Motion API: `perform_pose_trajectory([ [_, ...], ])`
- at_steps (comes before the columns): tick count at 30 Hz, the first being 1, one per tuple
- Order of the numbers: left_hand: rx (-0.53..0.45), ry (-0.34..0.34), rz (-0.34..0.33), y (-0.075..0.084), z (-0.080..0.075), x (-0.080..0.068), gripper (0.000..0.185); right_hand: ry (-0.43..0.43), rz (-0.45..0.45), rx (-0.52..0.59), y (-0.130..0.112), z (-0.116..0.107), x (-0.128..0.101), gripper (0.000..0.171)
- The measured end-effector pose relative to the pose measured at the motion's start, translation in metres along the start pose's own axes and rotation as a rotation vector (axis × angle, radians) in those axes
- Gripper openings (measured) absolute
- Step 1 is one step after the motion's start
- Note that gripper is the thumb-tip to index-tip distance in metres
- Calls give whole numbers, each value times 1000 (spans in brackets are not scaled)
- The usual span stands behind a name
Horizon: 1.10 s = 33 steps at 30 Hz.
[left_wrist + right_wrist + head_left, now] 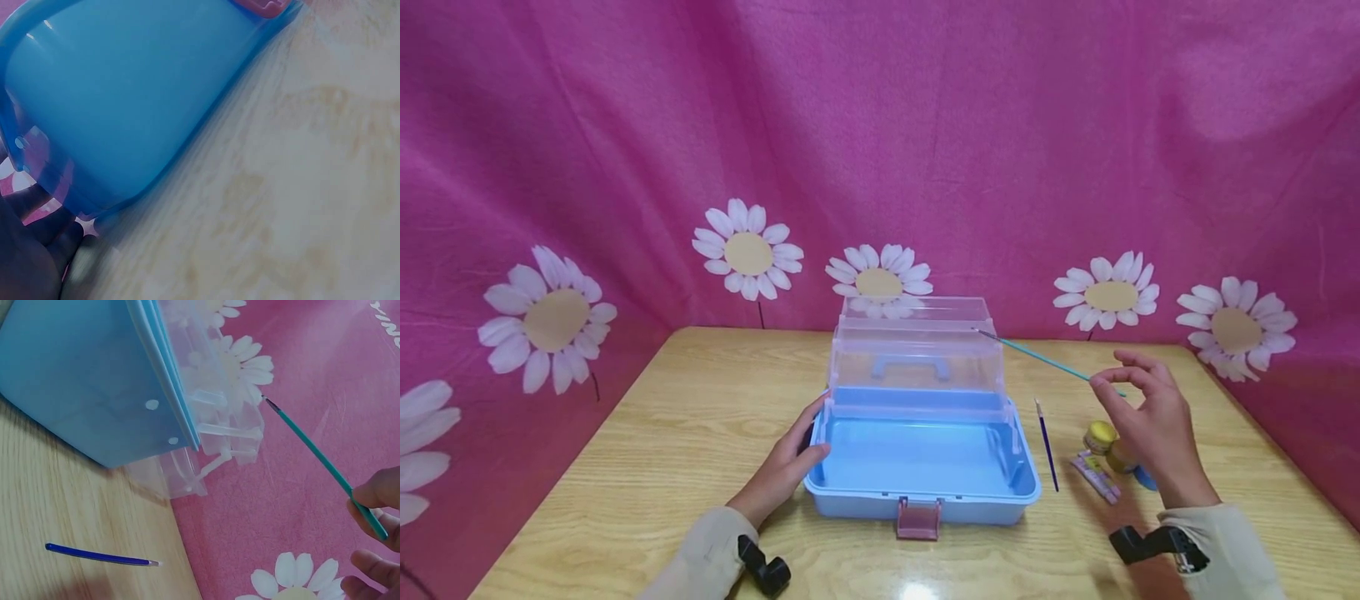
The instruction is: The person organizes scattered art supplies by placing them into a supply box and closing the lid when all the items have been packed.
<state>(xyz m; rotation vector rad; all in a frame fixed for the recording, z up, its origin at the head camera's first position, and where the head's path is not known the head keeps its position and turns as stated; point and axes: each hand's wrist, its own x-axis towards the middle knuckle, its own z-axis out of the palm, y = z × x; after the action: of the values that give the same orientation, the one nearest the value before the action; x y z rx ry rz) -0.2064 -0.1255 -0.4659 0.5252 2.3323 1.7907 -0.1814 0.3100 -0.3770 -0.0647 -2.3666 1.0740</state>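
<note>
Between thumb and forefinger, my right hand pinches a thin teal paintbrush. Its dark bristle end points left, above the right side of a blue plastic storage box. The box stands with its clear pinkish lid and trays folded up at the back; its blue bottom shows nothing inside. My left hand grips the box's left wall, thumb over the rim and fingers outside. In the right wrist view the teal paintbrush slants up away from my fingertips.
A dark blue paintbrush lies on the wooden table, just right of the box. Under my right hand are a yellow-lidded jar, a second partly hidden jar and a lilac tube. A pink flowered curtain hangs behind.
</note>
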Motion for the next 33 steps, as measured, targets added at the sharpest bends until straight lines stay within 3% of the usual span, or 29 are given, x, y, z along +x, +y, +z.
perform_pose_trajectory([
  [26, -10, 5, -9, 0, 0, 1, 61, -179, -115, 101, -15, 25, -11, 22],
  [33, -8, -2, -3, -2, -1, 1, 61, -243, -103, 110, -20, 34, -17, 21],
])
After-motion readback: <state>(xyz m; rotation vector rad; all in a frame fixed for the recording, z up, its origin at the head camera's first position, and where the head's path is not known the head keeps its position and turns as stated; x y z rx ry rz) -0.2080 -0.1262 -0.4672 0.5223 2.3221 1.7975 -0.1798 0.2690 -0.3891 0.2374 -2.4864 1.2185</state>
